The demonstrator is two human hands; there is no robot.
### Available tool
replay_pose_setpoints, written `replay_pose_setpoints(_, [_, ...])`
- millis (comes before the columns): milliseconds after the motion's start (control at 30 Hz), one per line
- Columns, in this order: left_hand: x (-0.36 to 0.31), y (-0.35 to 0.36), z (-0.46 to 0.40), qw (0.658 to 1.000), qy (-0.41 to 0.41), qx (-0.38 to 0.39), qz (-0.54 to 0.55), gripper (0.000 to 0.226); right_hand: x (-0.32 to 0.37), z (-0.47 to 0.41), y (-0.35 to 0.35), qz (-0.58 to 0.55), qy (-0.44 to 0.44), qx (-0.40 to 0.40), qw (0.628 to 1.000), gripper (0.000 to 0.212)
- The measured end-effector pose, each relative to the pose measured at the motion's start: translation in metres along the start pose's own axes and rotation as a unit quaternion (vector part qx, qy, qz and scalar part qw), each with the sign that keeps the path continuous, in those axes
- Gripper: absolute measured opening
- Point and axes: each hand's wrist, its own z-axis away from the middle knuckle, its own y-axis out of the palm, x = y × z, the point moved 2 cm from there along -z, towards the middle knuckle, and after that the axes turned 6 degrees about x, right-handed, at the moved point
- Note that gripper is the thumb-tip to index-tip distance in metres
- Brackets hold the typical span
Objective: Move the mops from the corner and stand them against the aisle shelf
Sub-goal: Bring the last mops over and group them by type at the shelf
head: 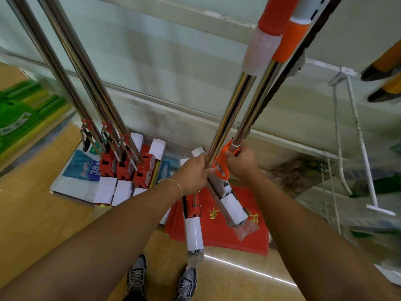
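Two mops with shiny metal poles and orange grips rise up the middle of the head view. My left hand [196, 170] grips the left mop pole [230, 114] low down. My right hand [240, 161] grips the right mop pole [252, 109] at its orange squeeze lever [221, 168]. Their heads, wrapped in white card sleeves, hang near the floor: the left head [194, 233] and the right head [232, 208]. Several more mops [93, 98] lean against the white shelf [173, 68] at the left, with red heads [128, 168] on the floor.
A red mat [245, 237] with gold characters lies under the held mops. Green packaged goods [19, 118] fill the left shelf. White squeegee-like tools [360, 148] hang at the right. My shoes [160, 279] stand on the yellow floor [39, 203].
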Motion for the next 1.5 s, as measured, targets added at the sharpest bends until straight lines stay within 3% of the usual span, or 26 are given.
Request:
replay_pose_setpoints(333, [0.001, 0.002, 0.013, 1.0, -0.003, 0.02, -0.018, 0.013, 0.014, -0.048, -0.014, 0.054, -0.076, 0.046, 0.995, 0.032])
replay_pose_setpoints(533, [0.001, 0.003, 0.017, 0.999, -0.011, 0.043, -0.003, 0.012, 0.025, -0.074, -0.026, 0.119, -0.126, 0.088, 0.981, 0.025])
replay_pose_setpoints(633, [-0.001, 0.001, 0.017, 0.998, -0.016, 0.054, -0.014, 0.026, 0.026, -0.083, -0.032, 0.148, -0.149, 0.095, 0.973, 0.022])
replay_pose_setpoints(900, [-0.001, 0.003, 0.011, 0.999, -0.012, 0.051, -0.005, 0.019, 0.021, -0.093, -0.043, 0.136, -0.132, 0.086, 0.978, 0.027])
replay_pose_setpoints(967, [0.001, 0.006, 0.01, 0.999, -0.012, 0.041, -0.009, 0.008, 0.018, -0.09, -0.042, 0.119, -0.132, 0.065, 0.982, 0.026])
replay_pose_setpoints(1067, [0.002, 0.009, 0.011, 0.999, -0.015, 0.035, -0.008, 0.009, 0.008, -0.085, -0.035, 0.018, -0.088, 0.039, 0.995, 0.025])
replay_pose_setpoints(1133, [0.002, 0.008, 0.011, 0.999, -0.014, 0.037, -0.005, 0.01, -0.002, -0.077, -0.028, -0.043, -0.04, 0.011, 0.998, 0.045])
replay_pose_setpoints(1200, [0.001, 0.006, 0.011, 0.999, -0.016, 0.045, 0.0, 0.019, -0.01, -0.064, -0.02, -0.057, -0.011, -0.042, 0.997, 0.057])
replay_pose_setpoints(1300, [-0.003, 0.003, 0.01, 0.999, -0.018, 0.045, 0.003, 0.033, -0.02, -0.035, -0.006, -0.05, 0.011, -0.092, 0.994, 0.052])
replay_pose_setpoints(1400, [-0.005, 0.001, 0.006, 0.999, -0.027, 0.041, -0.004, 0.027, -0.038, 0.0, 0.017, -0.011, 0.013, -0.007, 1.0, 0.026])
replay_pose_setpoints(1500, [-0.007, 0.002, 0.001, 0.999, -0.029, 0.037, -0.012, 0.018, -0.052, 0.037, 0.045, -0.017, 0.001, 0.192, 0.981, 0.038])
